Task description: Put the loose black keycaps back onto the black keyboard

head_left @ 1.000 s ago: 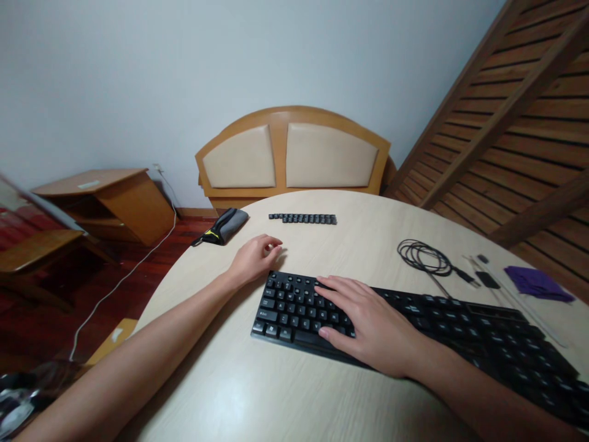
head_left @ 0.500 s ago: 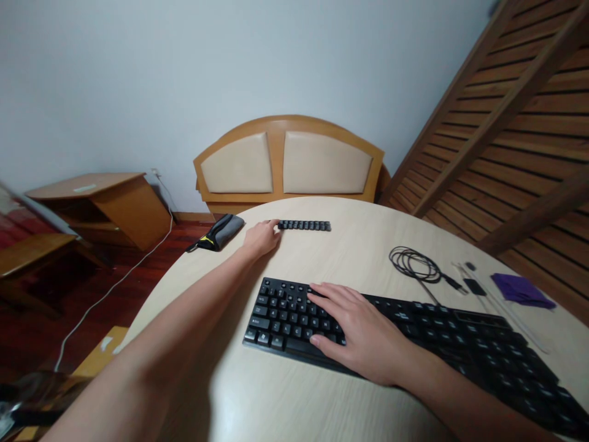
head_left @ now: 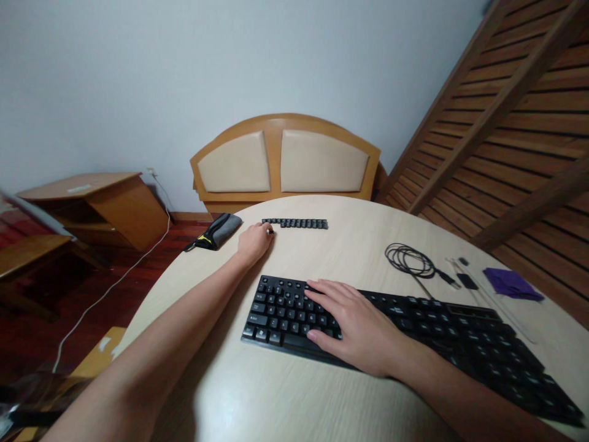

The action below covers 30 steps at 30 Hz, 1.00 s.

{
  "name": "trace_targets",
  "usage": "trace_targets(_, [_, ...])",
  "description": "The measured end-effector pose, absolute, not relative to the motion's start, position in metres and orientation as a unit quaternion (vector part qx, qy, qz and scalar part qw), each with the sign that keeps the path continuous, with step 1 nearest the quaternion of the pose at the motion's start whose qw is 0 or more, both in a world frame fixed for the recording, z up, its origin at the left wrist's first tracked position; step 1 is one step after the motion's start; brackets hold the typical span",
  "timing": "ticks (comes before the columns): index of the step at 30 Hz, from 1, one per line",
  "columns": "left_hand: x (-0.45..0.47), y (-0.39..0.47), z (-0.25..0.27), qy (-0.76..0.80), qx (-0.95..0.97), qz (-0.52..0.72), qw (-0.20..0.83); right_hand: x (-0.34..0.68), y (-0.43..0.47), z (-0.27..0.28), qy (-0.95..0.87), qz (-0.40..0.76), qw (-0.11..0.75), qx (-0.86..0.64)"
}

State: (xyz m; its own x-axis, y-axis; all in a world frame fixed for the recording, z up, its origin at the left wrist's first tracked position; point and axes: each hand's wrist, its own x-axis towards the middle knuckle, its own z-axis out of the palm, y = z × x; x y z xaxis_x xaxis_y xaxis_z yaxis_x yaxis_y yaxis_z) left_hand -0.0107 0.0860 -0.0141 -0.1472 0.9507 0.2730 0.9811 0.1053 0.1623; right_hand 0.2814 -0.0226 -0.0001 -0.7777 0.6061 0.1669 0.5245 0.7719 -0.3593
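Black keycap row (head_left: 295, 223) lies just beyond left hand (head_left: 254, 242), long axis crosswise | left fingertips curled, pinching a loose keycap (head_left: 269, 231) at its near end | right hand (head_left: 356, 325) flat, released, on keyboard (head_left: 460, 325) | left nearer | pale counter (head_left: 276, 393).

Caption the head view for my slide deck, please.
Left hand at a row of loose keycaps; right hand resting on black keyboard.

bare table (head_left: 322, 258) between keyboard (head_left: 414, 319), keycaps (head_left: 299, 223)
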Motion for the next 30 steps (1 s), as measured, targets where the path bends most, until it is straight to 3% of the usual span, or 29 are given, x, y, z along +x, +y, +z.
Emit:
trace_targets(14, [0.020, -0.033, 0.007, -0.590, -0.737, -0.308, -0.118, 0.283, -0.022, -0.001, -0.933, 0.138, 0.127, -0.307])
trace_targets(20, [0.015, -0.035, 0.016, -0.486, -0.807, -0.281, -0.185, 0.283, -0.022, 0.000, -0.933, 0.144, 0.126, -0.306])
trace_targets(30, [0.014, -0.038, 0.017, -0.484, -0.816, -0.235, -0.210, 0.283, -0.022, -0.001, -0.931, 0.150, 0.144, -0.302])
